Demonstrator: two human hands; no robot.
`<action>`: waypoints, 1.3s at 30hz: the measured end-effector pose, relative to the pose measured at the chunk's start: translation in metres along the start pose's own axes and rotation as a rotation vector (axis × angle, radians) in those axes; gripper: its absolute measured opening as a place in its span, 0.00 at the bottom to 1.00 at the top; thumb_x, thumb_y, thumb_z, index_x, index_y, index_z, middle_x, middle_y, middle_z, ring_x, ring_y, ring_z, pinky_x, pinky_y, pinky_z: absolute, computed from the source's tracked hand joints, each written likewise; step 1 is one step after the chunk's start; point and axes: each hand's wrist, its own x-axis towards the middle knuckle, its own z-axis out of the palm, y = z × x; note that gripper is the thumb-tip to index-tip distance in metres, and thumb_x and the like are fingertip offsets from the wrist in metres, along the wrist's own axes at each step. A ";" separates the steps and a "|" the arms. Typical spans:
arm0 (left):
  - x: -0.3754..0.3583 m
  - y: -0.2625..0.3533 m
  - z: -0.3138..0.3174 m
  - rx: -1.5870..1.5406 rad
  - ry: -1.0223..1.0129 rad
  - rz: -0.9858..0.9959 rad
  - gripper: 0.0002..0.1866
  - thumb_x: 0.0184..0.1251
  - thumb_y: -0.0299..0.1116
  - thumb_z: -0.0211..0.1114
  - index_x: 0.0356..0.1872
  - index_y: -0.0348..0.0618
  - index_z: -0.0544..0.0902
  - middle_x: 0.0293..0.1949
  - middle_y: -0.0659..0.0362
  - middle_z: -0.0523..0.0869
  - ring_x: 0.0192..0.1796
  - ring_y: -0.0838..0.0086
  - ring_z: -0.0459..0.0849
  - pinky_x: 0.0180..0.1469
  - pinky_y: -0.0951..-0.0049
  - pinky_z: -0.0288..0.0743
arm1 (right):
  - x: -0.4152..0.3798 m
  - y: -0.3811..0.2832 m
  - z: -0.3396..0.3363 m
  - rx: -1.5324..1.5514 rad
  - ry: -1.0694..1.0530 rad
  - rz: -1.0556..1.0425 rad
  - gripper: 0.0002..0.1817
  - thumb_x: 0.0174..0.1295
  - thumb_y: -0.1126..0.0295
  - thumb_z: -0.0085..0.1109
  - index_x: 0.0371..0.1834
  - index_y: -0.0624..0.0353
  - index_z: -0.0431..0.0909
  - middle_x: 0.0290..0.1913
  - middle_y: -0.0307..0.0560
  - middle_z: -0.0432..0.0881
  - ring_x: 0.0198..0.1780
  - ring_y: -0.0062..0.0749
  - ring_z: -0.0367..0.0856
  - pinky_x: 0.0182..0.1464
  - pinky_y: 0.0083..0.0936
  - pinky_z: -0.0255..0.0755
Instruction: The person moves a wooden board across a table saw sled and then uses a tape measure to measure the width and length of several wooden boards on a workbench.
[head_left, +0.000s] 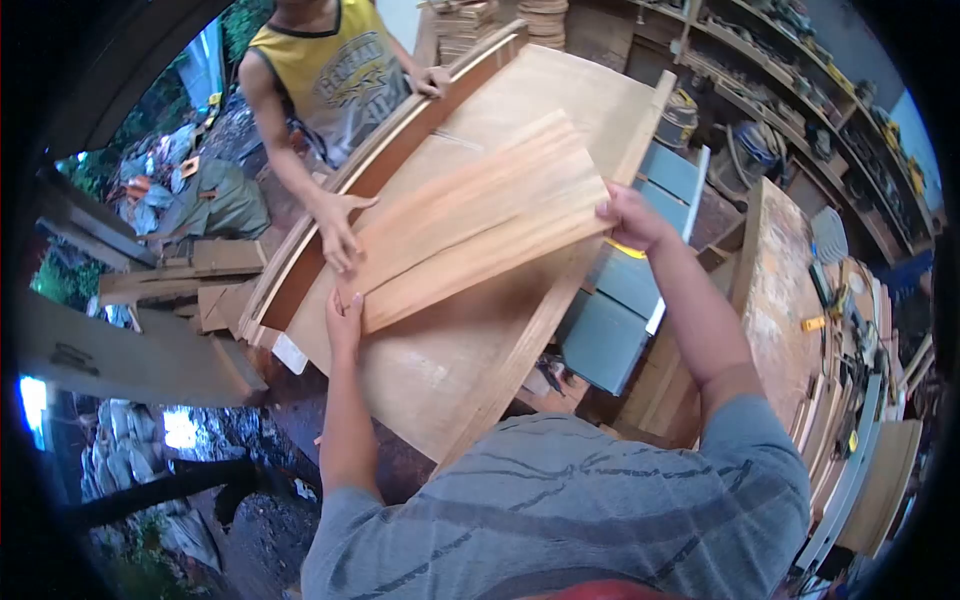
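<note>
I hold a flat wooden board (480, 225) over a large curved wooden panel (440, 370). My left hand (345, 318) grips the board's near left end. At the board's far right corner my right hand (628, 218) clasps its edge. A co-worker in a yellow sleeveless shirt stands across the panel; one hand (338, 230) of that person rests on the board's left end, the other (432, 80) on the panel's dark curved rim (370, 170).
A grey-blue machine top (625, 300) stands under the panel on the right. A workbench (780, 290) cluttered with tools runs along the right, shelves (800, 90) behind it. Timber offcuts (200, 275) and planks lie at the left.
</note>
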 end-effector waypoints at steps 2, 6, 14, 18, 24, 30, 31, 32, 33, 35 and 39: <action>-0.016 -0.010 -0.011 -0.230 -0.041 -0.091 0.38 0.68 0.38 0.69 0.70 0.27 0.63 0.69 0.40 0.73 0.70 0.58 0.73 0.72 0.63 0.64 | 0.051 -0.012 -0.003 -0.019 -0.041 0.043 0.32 0.66 0.69 0.54 0.73 0.64 0.60 0.66 0.56 0.74 0.62 0.46 0.79 0.60 0.52 0.79; -0.060 -0.005 -0.027 -0.175 0.102 -0.203 0.38 0.69 0.34 0.69 0.72 0.26 0.60 0.71 0.39 0.69 0.73 0.58 0.69 0.74 0.64 0.61 | 0.144 0.002 0.010 0.092 0.163 0.155 0.26 0.70 0.68 0.50 0.67 0.72 0.64 0.62 0.60 0.76 0.59 0.52 0.82 0.60 0.55 0.80; -0.088 0.021 -0.056 -0.124 0.146 -0.328 0.37 0.69 0.31 0.67 0.73 0.26 0.60 0.71 0.40 0.70 0.73 0.60 0.69 0.73 0.65 0.62 | 0.143 0.016 0.025 -0.020 0.067 0.127 0.26 0.71 0.66 0.49 0.68 0.67 0.65 0.62 0.57 0.76 0.59 0.44 0.82 0.58 0.47 0.81; -0.062 -0.002 -0.027 -0.060 0.021 -0.114 0.37 0.68 0.31 0.67 0.73 0.25 0.62 0.69 0.42 0.73 0.70 0.61 0.73 0.71 0.66 0.65 | 0.072 -0.018 0.025 -0.047 0.111 -0.074 0.30 0.70 0.64 0.51 0.73 0.64 0.62 0.64 0.53 0.76 0.61 0.40 0.80 0.57 0.42 0.80; 0.002 0.041 0.028 -0.177 -0.116 -0.031 0.37 0.67 0.31 0.68 0.73 0.24 0.62 0.68 0.42 0.74 0.70 0.62 0.73 0.71 0.68 0.65 | -0.027 -0.037 0.028 -0.093 0.290 -0.252 0.33 0.68 0.65 0.53 0.74 0.66 0.59 0.64 0.55 0.75 0.64 0.39 0.77 0.65 0.38 0.74; 0.013 0.047 0.044 -0.160 -0.165 0.113 0.37 0.67 0.33 0.69 0.71 0.25 0.64 0.66 0.44 0.76 0.67 0.64 0.76 0.70 0.68 0.67 | -0.052 -0.036 0.025 -0.079 0.331 -0.299 0.34 0.68 0.62 0.54 0.74 0.67 0.59 0.65 0.55 0.74 0.64 0.40 0.77 0.65 0.38 0.73; 0.003 0.061 0.033 -0.223 -0.141 -0.063 0.35 0.69 0.34 0.68 0.70 0.26 0.66 0.65 0.46 0.77 0.65 0.66 0.77 0.68 0.68 0.69 | -0.046 -0.037 0.021 -0.026 0.305 -0.308 0.31 0.69 0.65 0.52 0.73 0.67 0.61 0.64 0.55 0.75 0.64 0.40 0.77 0.67 0.38 0.72; -0.008 0.068 0.022 -0.282 -0.119 -0.241 0.33 0.70 0.36 0.67 0.69 0.27 0.68 0.63 0.48 0.79 0.63 0.67 0.79 0.67 0.68 0.70 | -0.035 -0.031 0.007 0.003 0.339 -0.244 0.30 0.70 0.65 0.51 0.73 0.66 0.62 0.65 0.55 0.75 0.64 0.40 0.77 0.66 0.39 0.72; -0.013 0.058 0.009 -0.359 -0.174 -0.318 0.31 0.71 0.39 0.66 0.68 0.28 0.69 0.62 0.49 0.79 0.62 0.69 0.80 0.65 0.68 0.72 | -0.021 -0.030 0.011 0.025 0.375 -0.191 0.28 0.70 0.65 0.52 0.71 0.66 0.64 0.64 0.54 0.76 0.63 0.41 0.77 0.65 0.44 0.73; -0.031 0.045 -0.018 -0.367 -0.247 -0.347 0.30 0.75 0.45 0.61 0.68 0.32 0.71 0.62 0.51 0.80 0.61 0.68 0.80 0.64 0.67 0.72 | 0.023 -0.015 0.011 0.117 0.381 -0.102 0.24 0.72 0.62 0.53 0.66 0.63 0.70 0.61 0.52 0.77 0.62 0.42 0.77 0.61 0.53 0.75; -0.093 0.034 -0.043 -0.158 0.072 -0.346 0.31 0.76 0.43 0.61 0.71 0.31 0.68 0.64 0.48 0.79 0.65 0.64 0.77 0.67 0.64 0.69 | 0.138 0.046 0.022 0.237 0.454 0.016 0.19 0.75 0.63 0.53 0.62 0.63 0.72 0.59 0.54 0.78 0.59 0.43 0.79 0.61 0.45 0.77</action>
